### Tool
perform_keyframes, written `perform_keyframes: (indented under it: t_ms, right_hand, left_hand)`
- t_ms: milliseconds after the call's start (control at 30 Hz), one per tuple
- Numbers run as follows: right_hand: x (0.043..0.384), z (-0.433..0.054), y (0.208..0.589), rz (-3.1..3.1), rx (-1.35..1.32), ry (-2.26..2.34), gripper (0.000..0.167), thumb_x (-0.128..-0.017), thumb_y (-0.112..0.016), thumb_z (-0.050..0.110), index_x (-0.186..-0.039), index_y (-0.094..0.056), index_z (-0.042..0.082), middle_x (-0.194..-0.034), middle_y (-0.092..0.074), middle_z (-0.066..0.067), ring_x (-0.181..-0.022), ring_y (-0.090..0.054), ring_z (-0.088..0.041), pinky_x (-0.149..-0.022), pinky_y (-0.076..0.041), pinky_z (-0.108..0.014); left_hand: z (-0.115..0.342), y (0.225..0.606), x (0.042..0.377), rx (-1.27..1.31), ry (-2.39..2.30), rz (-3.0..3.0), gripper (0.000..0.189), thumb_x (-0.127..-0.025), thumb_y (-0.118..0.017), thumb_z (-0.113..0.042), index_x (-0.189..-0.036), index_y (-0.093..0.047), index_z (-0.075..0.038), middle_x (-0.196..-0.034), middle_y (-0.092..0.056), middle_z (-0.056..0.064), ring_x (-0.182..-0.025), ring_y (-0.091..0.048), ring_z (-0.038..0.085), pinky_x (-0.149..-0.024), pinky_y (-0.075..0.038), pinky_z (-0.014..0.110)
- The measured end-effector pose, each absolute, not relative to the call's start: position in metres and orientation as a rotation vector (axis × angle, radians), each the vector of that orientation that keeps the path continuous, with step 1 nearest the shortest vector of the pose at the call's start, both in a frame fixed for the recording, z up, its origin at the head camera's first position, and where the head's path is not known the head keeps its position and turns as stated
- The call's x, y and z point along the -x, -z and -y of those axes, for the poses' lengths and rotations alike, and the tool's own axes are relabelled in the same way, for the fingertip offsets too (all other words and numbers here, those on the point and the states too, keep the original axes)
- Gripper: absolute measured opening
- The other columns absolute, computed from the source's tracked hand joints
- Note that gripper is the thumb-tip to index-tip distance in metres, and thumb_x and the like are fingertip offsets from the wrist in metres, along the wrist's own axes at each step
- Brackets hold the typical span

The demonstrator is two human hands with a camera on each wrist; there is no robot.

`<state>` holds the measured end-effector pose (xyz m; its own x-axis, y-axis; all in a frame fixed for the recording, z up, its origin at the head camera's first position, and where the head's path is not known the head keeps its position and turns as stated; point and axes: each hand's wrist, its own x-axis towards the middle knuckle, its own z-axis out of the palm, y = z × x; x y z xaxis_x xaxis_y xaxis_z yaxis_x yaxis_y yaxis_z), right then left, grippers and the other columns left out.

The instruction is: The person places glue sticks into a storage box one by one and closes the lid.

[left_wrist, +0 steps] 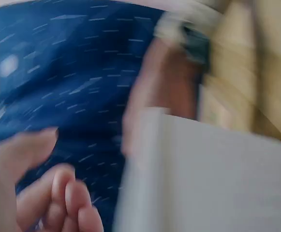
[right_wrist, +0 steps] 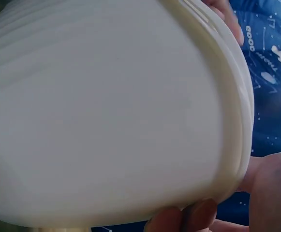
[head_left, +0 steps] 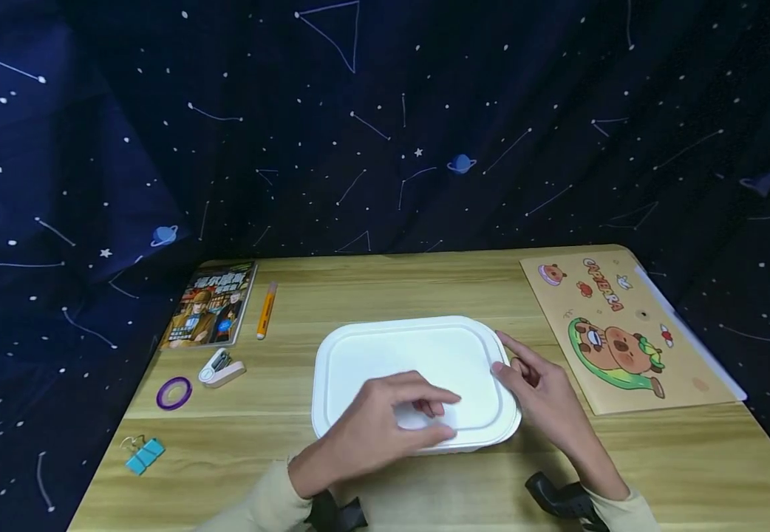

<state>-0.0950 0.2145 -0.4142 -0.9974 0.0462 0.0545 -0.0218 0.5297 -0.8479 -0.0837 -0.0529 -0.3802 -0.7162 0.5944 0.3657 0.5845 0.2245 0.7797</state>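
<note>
A white plastic box with a rounded rectangular lid (head_left: 418,355) lies in the middle of the table, its rim slightly doubled at the near right corner. At that right side, my right hand (head_left: 547,395) pinches the lid's edge, thumb on the rim and index finger reaching along the corner. The right wrist view shows fingertips (right_wrist: 181,217) against the rim. My left hand (head_left: 392,417) is over the near part of the lid, a gap between thumb and index finger and nothing in it. In the blurred left wrist view, this hand (left_wrist: 43,188) appears apart from the box (left_wrist: 227,179).
To the left lie a comic-style booklet (head_left: 212,307), an orange marker (head_left: 267,310), a pale stapler-like item (head_left: 222,368), a purple tape ring (head_left: 174,393) and a teal binder clip (head_left: 145,456). A capybara folder (head_left: 624,332) covers the right side. Dark starry cloth (head_left: 385,133) hangs behind.
</note>
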Motion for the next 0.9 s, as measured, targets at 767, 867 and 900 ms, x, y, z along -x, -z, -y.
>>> perform_keyframes:
  t_ms: [767,867,900]
  right_hand:
    - [0.090,-0.222,0.410,2.734,-0.033,-1.480,0.047,-0.109,-0.054,0.026,-0.154,-0.051,0.014,-0.094,-0.056,-0.010,-0.071,-0.049,-0.012,-0.058,-0.043,-0.027]
    - [0.091,-0.223,0.410,2.750,-0.054,-1.494,0.048,-0.109,-0.054,0.027,-0.155,-0.049,0.014,-0.097,-0.056,-0.011,-0.074,-0.050,-0.012,-0.059,-0.044,-0.027]
    - [0.091,-0.223,0.410,2.755,-0.060,-1.501,0.049,-0.109,-0.053,0.028,-0.156,-0.048,0.014,-0.098,-0.056,-0.011,-0.075,-0.051,-0.012,-0.059,-0.044,-0.027]
  left_hand:
    - [0.141,0.401,0.111,0.058,-1.670,-2.591,0.037,-0.101,-0.069,-0.024,-0.135,-0.068,-0.009,-0.092,-0.074,0.010,-0.069,-0.067,0.016,-0.062,-0.051,0.026]
    - [0.141,0.401,0.112,0.058,-1.646,-2.602,0.036,-0.101,-0.069,-0.024,-0.134,-0.068,-0.010,-0.084,-0.071,0.008,-0.067,-0.066,0.020,-0.059,-0.047,0.025]
    - [0.141,0.402,0.112,0.055,-1.642,-2.603,0.036,-0.101,-0.068,-0.024,-0.134,-0.068,-0.010,-0.082,-0.070,0.008,-0.066,-0.065,0.022,-0.058,-0.047,0.025]
